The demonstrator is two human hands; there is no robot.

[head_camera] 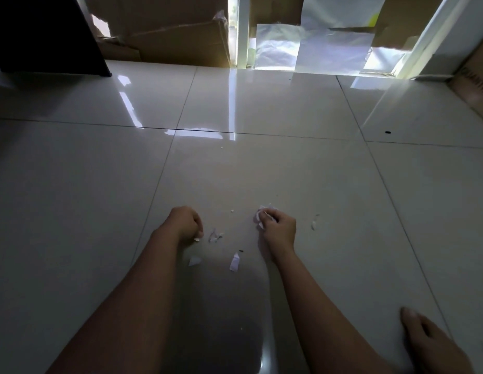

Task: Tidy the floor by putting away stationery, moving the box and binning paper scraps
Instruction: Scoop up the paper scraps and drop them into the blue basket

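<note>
Glossy tiled floor [262, 168]. Cardboard sheets [167, 31] against far wall, white door frame [242, 31] beside them. Dark furniture panel [43, 33] top left. Bare foot [434, 344] bottom right.

Both hands low: left hand [185, 222] fisted, right hand [278, 228] clenched.

Home interior, glossy tiled floor [262, 171], cardboard-covered window [165, 28], daylight gaps
</note>
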